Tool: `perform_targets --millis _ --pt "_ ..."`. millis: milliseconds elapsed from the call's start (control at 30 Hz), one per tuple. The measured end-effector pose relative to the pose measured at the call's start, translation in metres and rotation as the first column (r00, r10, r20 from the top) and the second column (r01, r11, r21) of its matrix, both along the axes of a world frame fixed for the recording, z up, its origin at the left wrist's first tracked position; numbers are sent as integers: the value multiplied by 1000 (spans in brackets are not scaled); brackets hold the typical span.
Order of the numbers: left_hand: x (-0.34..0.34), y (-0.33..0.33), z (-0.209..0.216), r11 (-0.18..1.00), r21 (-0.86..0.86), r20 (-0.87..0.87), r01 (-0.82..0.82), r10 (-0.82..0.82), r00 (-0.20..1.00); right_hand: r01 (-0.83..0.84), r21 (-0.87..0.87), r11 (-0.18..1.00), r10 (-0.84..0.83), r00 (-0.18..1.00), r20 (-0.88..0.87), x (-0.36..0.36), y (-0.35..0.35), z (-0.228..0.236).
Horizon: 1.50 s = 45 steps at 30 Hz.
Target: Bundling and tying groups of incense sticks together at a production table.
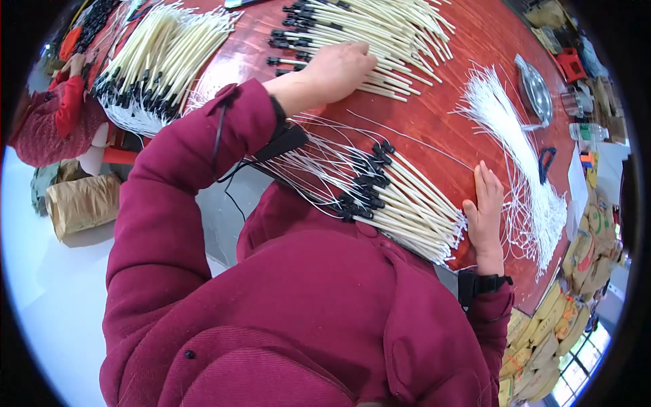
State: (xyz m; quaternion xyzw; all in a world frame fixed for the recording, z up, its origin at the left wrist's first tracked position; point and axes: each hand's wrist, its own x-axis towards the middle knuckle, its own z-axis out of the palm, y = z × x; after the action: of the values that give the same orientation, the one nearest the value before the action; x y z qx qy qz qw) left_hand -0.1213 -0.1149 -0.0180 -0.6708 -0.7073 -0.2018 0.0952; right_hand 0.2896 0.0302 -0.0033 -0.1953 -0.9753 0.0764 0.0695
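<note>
My left hand is over the far pile of cream sticks with black ends. Its fingers curl down round a stick there, the fingertips mostly hidden under the hand. My right hand rests at the table's right side, fingers stretched out and thumb apart. A thin white string runs across the table to its fingertips. Between my hands, at the near edge, lies a second bundle of cream sticks, with black pieces and white strings at their left ends. Right of my right hand lies a long bunch of white strings.
Another pile of sticks covers the table's far left, near a person in red. A metal dish, a dark blue loop and a clear bottle are on the right. A brown paper sack stands on the floor.
</note>
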Motion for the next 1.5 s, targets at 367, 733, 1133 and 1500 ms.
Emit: perform_targets --millis 367,733,1133,1500 --pt "-8 -10 29 999 -20 118 51 -48 992 36 -5 999 -36 999 -2 1 -1 -2" --pt "6 -70 35 981 28 278 193 -194 941 36 0 999 -36 998 -41 0 -2 -4" --pt "11 -83 27 990 -106 318 95 -57 946 62 28 998 -61 998 -33 -1 -5 -5" --pt "8 -73 23 989 -108 293 97 -62 954 61 21 998 -60 998 -27 -4 -8 -2"
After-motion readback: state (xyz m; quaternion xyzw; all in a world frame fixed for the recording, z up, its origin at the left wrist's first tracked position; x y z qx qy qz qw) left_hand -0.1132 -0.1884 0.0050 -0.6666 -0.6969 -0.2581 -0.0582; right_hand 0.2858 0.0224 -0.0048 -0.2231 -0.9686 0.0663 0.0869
